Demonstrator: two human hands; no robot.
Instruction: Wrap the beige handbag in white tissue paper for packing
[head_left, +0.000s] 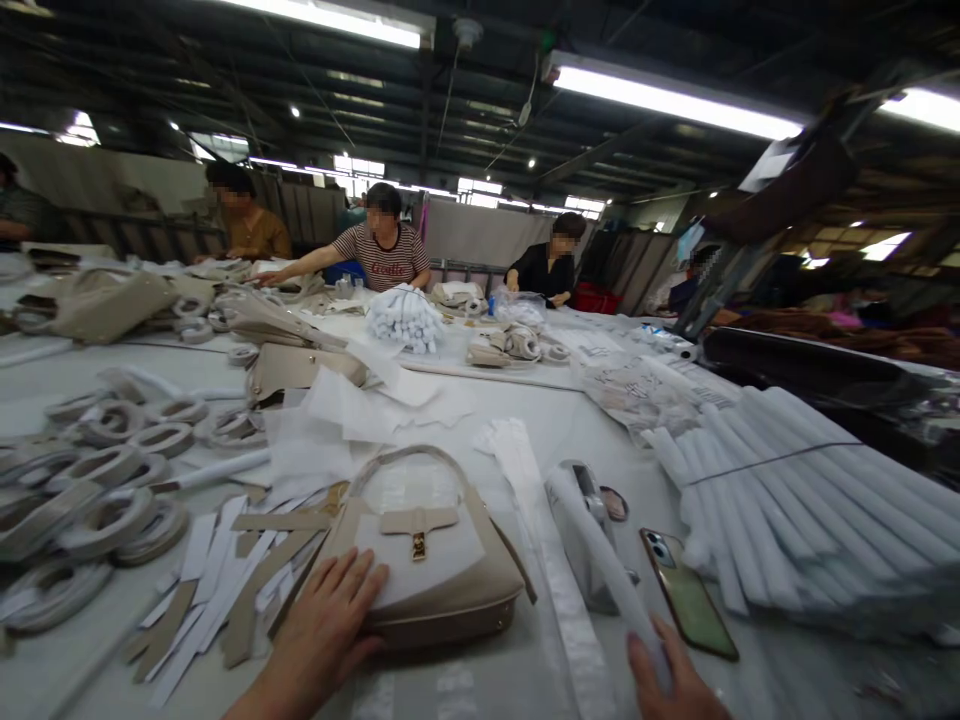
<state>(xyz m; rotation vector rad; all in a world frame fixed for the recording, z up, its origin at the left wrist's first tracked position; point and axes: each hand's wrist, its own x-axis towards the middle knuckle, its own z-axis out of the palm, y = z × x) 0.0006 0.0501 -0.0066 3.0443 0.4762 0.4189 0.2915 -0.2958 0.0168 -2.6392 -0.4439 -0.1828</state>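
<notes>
left hand (337, 605) lies spread on the beige handbag (439, 590), likely light and supple, best held by the handle (411, 452) beyond those fingers, while right hand (667, 668) grips a white tube (602, 562)!

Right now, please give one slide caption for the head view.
Left hand touches a beige handbag with a gold clasp; the right hand holds a long white tube.
</notes>
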